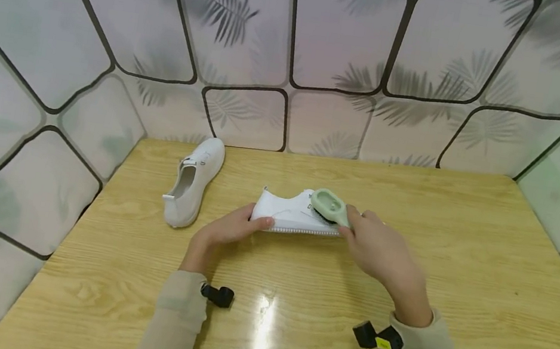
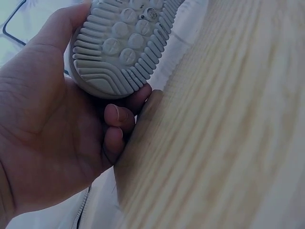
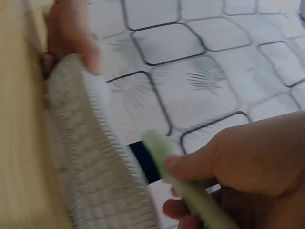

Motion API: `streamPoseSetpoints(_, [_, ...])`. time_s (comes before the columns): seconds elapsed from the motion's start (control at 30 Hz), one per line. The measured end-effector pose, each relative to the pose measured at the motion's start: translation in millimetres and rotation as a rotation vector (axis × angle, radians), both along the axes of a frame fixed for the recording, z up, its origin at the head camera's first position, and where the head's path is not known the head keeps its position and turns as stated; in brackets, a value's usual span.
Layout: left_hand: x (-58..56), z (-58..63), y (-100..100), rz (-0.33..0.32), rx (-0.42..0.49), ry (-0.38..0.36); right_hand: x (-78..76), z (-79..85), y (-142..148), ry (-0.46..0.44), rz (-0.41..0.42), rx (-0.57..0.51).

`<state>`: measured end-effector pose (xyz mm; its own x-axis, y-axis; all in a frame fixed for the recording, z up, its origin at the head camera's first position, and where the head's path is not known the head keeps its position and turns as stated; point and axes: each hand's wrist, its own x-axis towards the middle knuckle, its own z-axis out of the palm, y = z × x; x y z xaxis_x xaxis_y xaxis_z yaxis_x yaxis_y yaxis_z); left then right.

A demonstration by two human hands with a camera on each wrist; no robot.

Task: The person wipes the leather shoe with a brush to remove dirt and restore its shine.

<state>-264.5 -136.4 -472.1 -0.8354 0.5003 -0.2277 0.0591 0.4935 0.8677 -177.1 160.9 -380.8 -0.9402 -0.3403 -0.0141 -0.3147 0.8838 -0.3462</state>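
Grips pale-green plastic brush (image 1: 328, 205) in right hand (image 1: 384, 250), white ridged-sole shoe (image 1: 287, 209) in left hand (image 1: 228, 230). Likely light, soft-topped; hold heel (image 1: 263, 203).

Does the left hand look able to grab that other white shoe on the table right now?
Probably not straight away: the left hand is holding the nearer shoe by its heel end. Otherwise, nothing visible blocks its way to the other white shoe.

Head view downward, wrist views seemingly sideways
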Motion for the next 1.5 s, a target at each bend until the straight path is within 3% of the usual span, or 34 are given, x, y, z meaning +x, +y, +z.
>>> streamPoseSetpoints(0.13, [0.3, -0.8, 0, -0.001, -0.006, -0.003, -2.0, -4.1, -4, 0.002, 0.026, -0.016])
streamPoseSetpoints(0.23, [0.7, -0.9, 1, -0.008, -0.007, 0.003, 2.3, 2.1, 5, -0.031, 0.052, -0.048])
streamPoseSetpoints(0.37, [0.8, 0.5, 2, -0.005, 0.004, 0.005, 3.2, 5.7, 12, -0.032, 0.015, -0.030])
streamPoseSetpoints(0.5, [0.5, 0.3, 0, 0.003, 0.000, -0.007, -3.0, -4.7, 2, 0.013, -0.030, 0.023])
streamPoseSetpoints(0.57, [0.6, -0.6, 0, 0.004, -0.004, -0.009, -2.8, -6.7, -1, 0.021, -0.012, 0.011])
streamPoseSetpoints(0.77, [-0.5, -1.9, 0, -0.011, -0.015, 0.007, 2.4, -1.3, 11, -0.058, 0.008, -0.055])
streamPoseSetpoints(0.93, [-2.1, -1.2, 1, 0.001, -0.019, 0.007, -4.5, -5.2, 6, -0.039, -0.018, -0.036])
streamPoseSetpoints(1.07, [-1.6, -0.1, 1, 0.012, -0.019, -0.008, -3.6, -1.4, 10, -0.116, 0.035, -0.108])
streamPoseSetpoints(1.17, [-1.6, 0.5, 2, 0.010, -0.006, -0.020, -2.1, 2.8, 20, -0.165, 0.021, -0.143])
streamPoseSetpoints(1.37, [-0.1, 2.6, 2, 0.023, -0.004, -0.015, -7.6, -0.2, 17, -0.072, -0.016, -0.103])
streamPoseSetpoints(1.5, [0.8, 3.1, 2, 0.027, -0.008, -0.025, -6.3, 0.1, 19, -0.095, 0.014, -0.130])
